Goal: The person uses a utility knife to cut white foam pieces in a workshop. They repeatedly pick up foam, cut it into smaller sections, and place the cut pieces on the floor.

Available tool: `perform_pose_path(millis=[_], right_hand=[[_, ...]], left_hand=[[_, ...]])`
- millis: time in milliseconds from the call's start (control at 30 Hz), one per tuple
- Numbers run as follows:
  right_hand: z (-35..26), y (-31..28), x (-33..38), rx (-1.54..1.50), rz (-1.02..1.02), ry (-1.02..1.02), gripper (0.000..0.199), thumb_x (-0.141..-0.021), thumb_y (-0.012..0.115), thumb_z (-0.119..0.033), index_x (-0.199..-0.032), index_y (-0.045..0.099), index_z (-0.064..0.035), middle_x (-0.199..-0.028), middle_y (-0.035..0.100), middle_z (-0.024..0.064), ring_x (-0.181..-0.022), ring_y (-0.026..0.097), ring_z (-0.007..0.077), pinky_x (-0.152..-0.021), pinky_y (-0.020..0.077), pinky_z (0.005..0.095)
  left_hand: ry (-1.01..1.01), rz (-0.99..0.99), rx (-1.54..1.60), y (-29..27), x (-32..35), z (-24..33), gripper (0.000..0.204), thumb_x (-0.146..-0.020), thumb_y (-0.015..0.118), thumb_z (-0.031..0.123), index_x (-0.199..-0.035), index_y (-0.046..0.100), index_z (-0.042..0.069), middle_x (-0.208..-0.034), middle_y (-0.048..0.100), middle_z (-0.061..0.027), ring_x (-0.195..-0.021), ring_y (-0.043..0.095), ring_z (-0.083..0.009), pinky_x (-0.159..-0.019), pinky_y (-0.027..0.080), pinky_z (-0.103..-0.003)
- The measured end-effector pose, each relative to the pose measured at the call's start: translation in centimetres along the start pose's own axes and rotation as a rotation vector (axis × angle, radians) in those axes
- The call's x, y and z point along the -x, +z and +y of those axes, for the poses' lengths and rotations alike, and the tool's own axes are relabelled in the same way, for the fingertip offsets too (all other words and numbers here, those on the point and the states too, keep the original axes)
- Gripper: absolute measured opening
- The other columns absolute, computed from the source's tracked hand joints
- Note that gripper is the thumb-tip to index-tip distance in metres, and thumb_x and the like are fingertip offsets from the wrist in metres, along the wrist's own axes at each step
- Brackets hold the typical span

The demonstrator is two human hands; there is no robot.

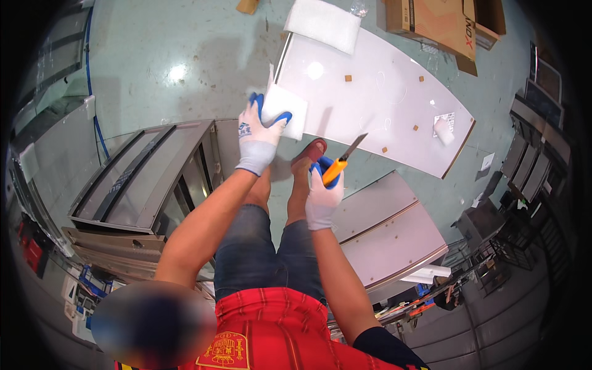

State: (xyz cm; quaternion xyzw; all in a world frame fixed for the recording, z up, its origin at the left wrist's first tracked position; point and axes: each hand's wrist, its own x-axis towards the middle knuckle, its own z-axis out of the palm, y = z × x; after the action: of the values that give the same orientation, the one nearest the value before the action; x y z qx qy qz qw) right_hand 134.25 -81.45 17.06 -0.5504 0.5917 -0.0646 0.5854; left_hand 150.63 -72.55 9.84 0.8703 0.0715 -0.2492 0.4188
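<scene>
My left hand (pixel 259 133), in a white glove with blue fingertips, grips a small white foam sheet (pixel 288 111) between thumb and fingers. That sheet lies at the left edge of a large white panel (pixel 370 102), whose curved outline spreads out to the right. Closer to me, my right hand (pixel 325 196) wears a matching glove and is closed around a yellow utility knife (pixel 335 172). Its long blade is out, pointing up and right over the panel's near edge, apart from the foam. A larger white foam piece (pixel 324 24) covers the panel's far left end.
To the left stands a stack of grey metal-framed panels (pixel 135 179). Another pale panel stack (pixel 394 234) is close on my right. Cardboard boxes (pixel 428 28) sit at the far right. A small foam roll (pixel 443 131) rests on the white panel. My sandalled foot (pixel 310 152) is beside its near edge.
</scene>
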Motion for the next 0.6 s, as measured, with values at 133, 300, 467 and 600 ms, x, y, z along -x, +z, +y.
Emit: perform_pose_path(millis=[133,300,467,600], right_hand=[[0.8,-3.3,1.5,0.064,0.003,0.028,0.035,-0.103,0.07,0.002,-0.137,0.063,0.0049,-0.126,0.07,0.0099,-0.114,0.071,0.0176,-0.107,0.0571,0.0335],[2.0,-4.9,3.1,0.184,-0.047,0.019,0.033,-0.104,0.07,0.0,-0.136,0.064,0.0052,-0.123,0.071,0.0106,-0.113,0.072,0.0179,-0.104,0.0588,0.0336],[2.8,-4.5,4.4,0.193,-0.083,-0.02,0.035,-0.103,0.072,-0.003,-0.137,0.066,0.0036,-0.124,0.074,0.0101,-0.114,0.073,0.0168,-0.105,0.0579,0.0336],[3.4,-4.2,5.1,0.096,-0.078,0.003,0.036,-0.102,0.075,-0.004,-0.136,0.067,0.0028,-0.122,0.076,0.0091,-0.111,0.073,0.0165,-0.105,0.0569,0.0337]], left_hand=[[0.106,-0.043,0.083,0.0,-1.1,0.5,0.092,-0.09,0.088,0.029,-0.164,0.044,-0.002,-0.153,0.06,-0.0279,-0.142,0.059,-0.0415,-0.121,0.047,-0.046],[-0.029,-0.105,0.211,1.1,-2.3,1.3,0.087,-0.093,0.086,0.028,-0.164,0.045,0.001,-0.156,0.06,-0.0267,-0.142,0.06,-0.0405,-0.12,0.047,-0.044],[0.122,0.094,-0.158,2.1,-1.5,1.9,0.093,-0.087,0.091,0.037,-0.161,0.049,0.0,-0.145,0.067,-0.0251,-0.135,0.066,-0.0401,-0.115,0.051,-0.045],[0.07,0.115,-0.014,3.1,-1.7,1.7,0.093,-0.084,0.092,0.042,-0.157,0.052,-0.001,-0.14,0.069,-0.0264,-0.131,0.067,-0.042,-0.113,0.053,-0.046]])
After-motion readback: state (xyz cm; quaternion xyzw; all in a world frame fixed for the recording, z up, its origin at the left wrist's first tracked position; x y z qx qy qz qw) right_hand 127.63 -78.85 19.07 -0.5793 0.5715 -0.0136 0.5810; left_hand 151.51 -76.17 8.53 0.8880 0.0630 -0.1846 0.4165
